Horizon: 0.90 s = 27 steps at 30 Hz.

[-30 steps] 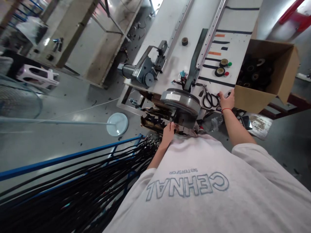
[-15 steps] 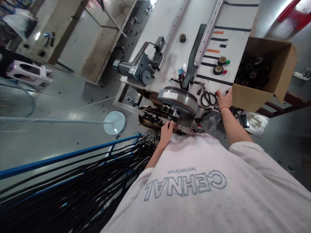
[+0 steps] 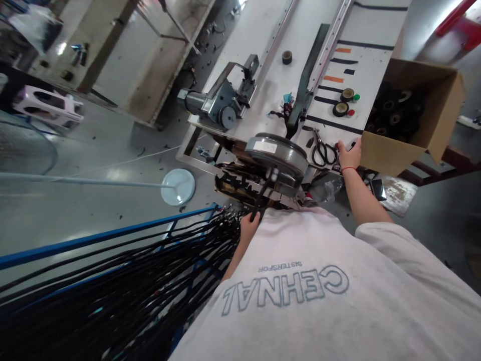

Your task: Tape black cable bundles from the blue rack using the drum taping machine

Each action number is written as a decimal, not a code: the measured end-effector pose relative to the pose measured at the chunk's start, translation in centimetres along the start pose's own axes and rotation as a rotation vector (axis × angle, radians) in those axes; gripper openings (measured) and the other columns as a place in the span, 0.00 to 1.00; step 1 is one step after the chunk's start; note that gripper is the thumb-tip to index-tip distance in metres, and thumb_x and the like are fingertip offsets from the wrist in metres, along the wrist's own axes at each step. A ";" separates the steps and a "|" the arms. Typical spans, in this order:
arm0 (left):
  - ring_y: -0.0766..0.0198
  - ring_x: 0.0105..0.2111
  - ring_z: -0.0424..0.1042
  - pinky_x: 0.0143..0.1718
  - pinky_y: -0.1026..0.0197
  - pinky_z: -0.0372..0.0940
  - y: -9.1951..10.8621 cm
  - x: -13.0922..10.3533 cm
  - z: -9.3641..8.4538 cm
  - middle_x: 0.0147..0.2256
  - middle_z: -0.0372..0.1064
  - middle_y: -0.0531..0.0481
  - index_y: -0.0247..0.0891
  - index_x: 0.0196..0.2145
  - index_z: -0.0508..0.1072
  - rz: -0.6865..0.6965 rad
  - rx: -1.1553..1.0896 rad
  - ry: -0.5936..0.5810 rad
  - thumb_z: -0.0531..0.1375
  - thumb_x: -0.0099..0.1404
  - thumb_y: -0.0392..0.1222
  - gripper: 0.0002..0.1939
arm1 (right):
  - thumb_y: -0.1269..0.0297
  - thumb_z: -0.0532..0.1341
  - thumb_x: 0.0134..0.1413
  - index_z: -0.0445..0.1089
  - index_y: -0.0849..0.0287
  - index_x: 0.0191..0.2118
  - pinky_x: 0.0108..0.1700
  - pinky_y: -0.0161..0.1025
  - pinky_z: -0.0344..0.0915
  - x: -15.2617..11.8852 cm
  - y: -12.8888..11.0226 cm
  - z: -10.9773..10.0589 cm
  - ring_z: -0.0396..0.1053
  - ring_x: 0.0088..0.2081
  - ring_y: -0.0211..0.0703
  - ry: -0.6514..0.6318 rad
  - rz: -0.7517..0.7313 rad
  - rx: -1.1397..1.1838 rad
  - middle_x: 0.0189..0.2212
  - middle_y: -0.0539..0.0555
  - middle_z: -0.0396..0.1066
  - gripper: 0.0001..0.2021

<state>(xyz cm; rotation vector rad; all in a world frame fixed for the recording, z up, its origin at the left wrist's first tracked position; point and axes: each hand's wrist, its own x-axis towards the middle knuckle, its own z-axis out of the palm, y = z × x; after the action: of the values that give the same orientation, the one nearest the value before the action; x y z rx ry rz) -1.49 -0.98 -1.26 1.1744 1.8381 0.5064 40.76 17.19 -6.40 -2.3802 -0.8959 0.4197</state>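
My left hand [image 3: 248,225] is closed round the lower end of a black taped cable [image 3: 259,200]. The cable slants up to a round grey taping machine [image 3: 278,153] at the front edge of the workbench. At the bench's near right corner, my right hand [image 3: 349,154] rests with thumb and forefinger apart. Its thumb lies by a small red spot, perhaps a button; the other fingers are partly hidden. Just left of this hand lie black-handled scissors [image 3: 323,152]. A bundle of long black cables [image 3: 143,281] hangs on a blue rack beside my left arm.
A cardboard box [image 3: 394,153] of dark tape rolls stands right of the bench. Tape rolls [image 3: 340,109] and tape strips lie on the bench [image 3: 263,90]. A motor unit [image 3: 221,103] sits at its left. A pale blue round base with a pole [image 3: 178,187] stands on the floor.
My left hand has drawn back from the machine towards my body, and a black cable now shows between it and the machine. My right hand stays at the bench corner.
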 end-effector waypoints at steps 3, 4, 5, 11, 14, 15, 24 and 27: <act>0.68 0.24 0.52 0.26 0.63 0.50 1.1 0.6 0.5 0.18 0.50 0.57 0.40 0.18 0.56 0.016 -0.038 0.028 0.58 0.61 0.49 0.20 | 0.37 0.59 0.56 0.51 0.64 0.70 0.59 0.61 0.61 -0.1 -0.2 -0.1 0.64 0.59 0.65 -0.010 0.008 0.003 0.58 0.72 0.64 0.45; 0.68 0.24 0.53 0.26 0.63 0.50 1.4 0.8 0.8 0.18 0.50 0.57 0.40 0.18 0.57 0.025 -0.059 0.033 0.58 0.61 0.49 0.20 | 0.37 0.59 0.56 0.50 0.64 0.70 0.59 0.60 0.61 -0.2 -0.3 -0.2 0.64 0.60 0.64 -0.019 0.014 0.000 0.58 0.72 0.64 0.45; 0.68 0.23 0.53 0.26 0.64 0.50 1.7 1.1 1.0 0.18 0.51 0.57 0.40 0.18 0.57 0.031 -0.080 0.038 0.58 0.61 0.50 0.19 | 0.38 0.59 0.57 0.50 0.64 0.70 0.60 0.60 0.61 -0.2 -0.4 -0.3 0.64 0.60 0.64 -0.028 0.020 -0.003 0.58 0.72 0.64 0.45; 0.68 0.23 0.57 0.26 0.64 0.53 4.3 2.9 1.7 0.18 0.56 0.56 0.38 0.19 0.62 0.097 -0.040 0.033 0.59 0.61 0.49 0.18 | 0.38 0.59 0.55 0.50 0.64 0.70 0.60 0.60 0.60 -0.5 -0.8 -0.6 0.64 0.59 0.65 -0.024 0.023 0.030 0.58 0.72 0.64 0.46; 0.65 0.27 0.65 0.32 0.64 0.60 5.7 3.6 1.8 0.22 0.66 0.53 0.37 0.24 0.69 0.154 0.029 -0.006 0.58 0.64 0.49 0.15 | 0.36 0.58 0.55 0.50 0.66 0.70 0.58 0.60 0.61 -0.6 -0.9 -0.6 0.64 0.59 0.66 -0.032 0.017 0.023 0.58 0.73 0.64 0.47; 0.63 0.29 0.67 0.34 0.63 0.62 6.1 3.8 1.9 0.25 0.69 0.51 0.36 0.26 0.70 0.174 0.040 -0.011 0.58 0.65 0.50 0.15 | 0.36 0.58 0.55 0.50 0.66 0.70 0.58 0.60 0.61 -0.7 -0.9 -0.6 0.64 0.58 0.66 -0.033 0.014 0.020 0.57 0.73 0.64 0.47; 0.65 0.26 0.63 0.33 0.62 0.59 7.7 4.8 2.5 0.22 0.62 0.52 0.41 0.24 0.61 0.271 0.077 -0.019 0.47 0.73 0.53 0.22 | 0.36 0.54 0.60 0.50 0.64 0.71 0.58 0.62 0.61 -1.1 -1.2 -0.8 0.65 0.58 0.66 -0.024 0.010 0.007 0.58 0.74 0.63 0.44; 0.66 0.26 0.61 0.32 0.63 0.58 7.6 4.6 2.7 0.22 0.61 0.53 0.41 0.24 0.60 0.301 0.072 -0.033 0.45 0.73 0.54 0.22 | 0.38 0.54 0.61 0.50 0.64 0.70 0.58 0.62 0.61 -1.2 -1.3 -0.9 0.65 0.59 0.66 -0.022 0.022 0.010 0.59 0.74 0.63 0.43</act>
<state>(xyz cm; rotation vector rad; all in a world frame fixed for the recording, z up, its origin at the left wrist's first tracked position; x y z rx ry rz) 3.92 6.28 0.65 1.5113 1.6710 0.5883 39.66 16.86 -4.74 -2.3820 -0.8762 0.4585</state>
